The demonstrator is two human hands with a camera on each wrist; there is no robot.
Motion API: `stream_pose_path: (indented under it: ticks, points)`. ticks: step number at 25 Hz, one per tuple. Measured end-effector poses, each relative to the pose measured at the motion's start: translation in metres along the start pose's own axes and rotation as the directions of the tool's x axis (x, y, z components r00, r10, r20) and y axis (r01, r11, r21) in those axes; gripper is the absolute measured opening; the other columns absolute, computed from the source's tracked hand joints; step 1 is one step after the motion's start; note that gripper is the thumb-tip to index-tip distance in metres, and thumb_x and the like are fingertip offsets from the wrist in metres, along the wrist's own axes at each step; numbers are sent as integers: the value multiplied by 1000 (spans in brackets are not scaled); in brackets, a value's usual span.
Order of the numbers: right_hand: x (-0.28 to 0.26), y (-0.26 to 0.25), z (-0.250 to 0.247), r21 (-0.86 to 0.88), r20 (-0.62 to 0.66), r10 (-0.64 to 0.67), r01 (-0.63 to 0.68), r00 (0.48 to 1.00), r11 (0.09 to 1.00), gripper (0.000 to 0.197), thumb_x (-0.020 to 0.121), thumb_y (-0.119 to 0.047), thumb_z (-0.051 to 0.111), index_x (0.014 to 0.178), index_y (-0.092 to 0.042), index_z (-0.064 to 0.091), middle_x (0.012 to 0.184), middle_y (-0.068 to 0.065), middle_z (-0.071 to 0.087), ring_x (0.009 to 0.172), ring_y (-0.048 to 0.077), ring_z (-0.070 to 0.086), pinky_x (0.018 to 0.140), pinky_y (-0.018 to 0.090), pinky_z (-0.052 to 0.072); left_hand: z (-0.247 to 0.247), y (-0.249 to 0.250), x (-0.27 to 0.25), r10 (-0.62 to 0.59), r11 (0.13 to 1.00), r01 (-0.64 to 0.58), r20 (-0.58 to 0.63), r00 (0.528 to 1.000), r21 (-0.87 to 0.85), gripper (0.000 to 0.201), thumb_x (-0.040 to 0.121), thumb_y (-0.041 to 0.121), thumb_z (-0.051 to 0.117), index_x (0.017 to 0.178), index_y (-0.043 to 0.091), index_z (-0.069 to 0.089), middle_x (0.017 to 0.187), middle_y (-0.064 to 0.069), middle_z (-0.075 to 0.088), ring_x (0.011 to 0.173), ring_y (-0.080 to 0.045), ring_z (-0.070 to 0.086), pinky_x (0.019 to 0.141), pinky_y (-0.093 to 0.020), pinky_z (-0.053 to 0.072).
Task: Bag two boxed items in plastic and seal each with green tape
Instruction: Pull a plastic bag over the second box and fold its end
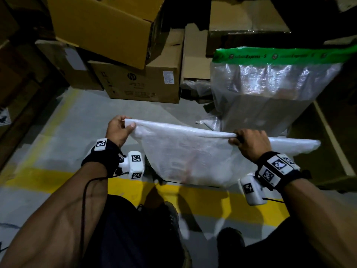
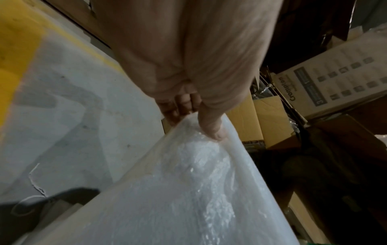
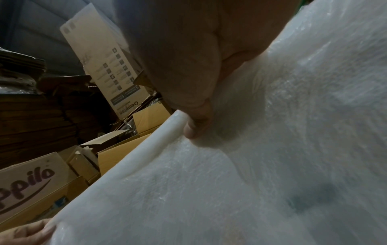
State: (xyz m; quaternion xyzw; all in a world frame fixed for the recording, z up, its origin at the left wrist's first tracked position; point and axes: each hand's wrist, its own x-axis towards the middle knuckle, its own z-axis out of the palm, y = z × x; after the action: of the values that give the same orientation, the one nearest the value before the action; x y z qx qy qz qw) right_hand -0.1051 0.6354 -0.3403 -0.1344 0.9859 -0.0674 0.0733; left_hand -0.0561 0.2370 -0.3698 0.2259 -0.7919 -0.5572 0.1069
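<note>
A translucent plastic bag [image 1: 189, 159] hangs in front of me, a boxed item faintly showing inside, its top edge folded into a roll. My left hand [image 1: 118, 130] pinches the roll's left end between thumb and fingers; the left wrist view shows the thumb [image 2: 211, 127] pressing on the plastic bag [image 2: 188, 190]. My right hand [image 1: 249, 142] grips the fold further right, and the right wrist view shows its thumb [image 3: 194, 126] curled over the rolled edge [image 3: 146, 149]. A second bagged box [image 1: 270, 97] stands at the right, its top sealed with green tape [image 1: 280, 55].
Stacked cardboard boxes [image 1: 143, 82] crowd the far side, and a large carton [image 1: 332, 144] stands at the right. Grey floor [image 1: 81, 124] with a yellow line [image 1: 50, 178] lies below. My shoes [image 1: 170, 213] are just under the bag. A Crompton box [image 2: 339, 77] leans in the pile.
</note>
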Motion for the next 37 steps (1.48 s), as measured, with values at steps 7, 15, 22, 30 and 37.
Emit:
stream_pose_path:
  ticks: [7, 15, 22, 30, 37]
  points:
    - [3, 32, -9, -32, 68, 17, -15, 998, 999, 24, 90, -43, 61, 104, -25, 64, 104, 7, 68, 103, 30, 60, 80, 37, 30, 3, -24, 18, -44, 978, 73, -148, 988, 197, 18, 82, 27, 62, 74, 12, 57, 79, -16, 62, 76, -32, 62, 78, -45, 51]
    - [-20, 119, -19, 4, 112, 409, -412, 906, 911, 20, 87, -38, 66, 106, -32, 63, 99, 3, 59, 108, 29, 55, 98, 44, 35, 15, -6, 10, -59, 915, 154, -254, 965, 373, 29, 95, 22, 51, 107, -4, 53, 115, -30, 57, 107, -44, 54, 89, -42, 42]
    - [-28, 151, -5, 634, 40, 526, -429, 849, 644, 19, 80, 1, 72, 94, -10, 65, 103, 20, 66, 89, 24, 57, 72, 29, 43, 21, 6, 9, -49, 935, 132, -247, 968, 330, 28, 94, 10, 46, 117, -4, 51, 120, -28, 55, 111, -42, 53, 93, -40, 41]
    - [-25, 160, 7, 847, -18, 669, -344, 743, 405, 25, 87, -7, 65, 109, -19, 58, 116, 18, 60, 93, 25, 55, 60, 26, 42, 20, 4, 13, -59, 973, 108, -236, 970, 203, 31, 88, 7, 50, 116, -5, 58, 114, -28, 60, 106, -40, 58, 92, -43, 46]
    - [-32, 160, 12, 934, -1, 698, -248, 716, 256, 27, 88, -10, 64, 112, -22, 62, 122, 13, 60, 107, 31, 59, 73, 32, 56, 21, 4, 9, -54, 952, 126, -250, 967, 278, 33, 94, 8, 44, 125, 0, 54, 126, -27, 55, 116, -41, 52, 101, -40, 39]
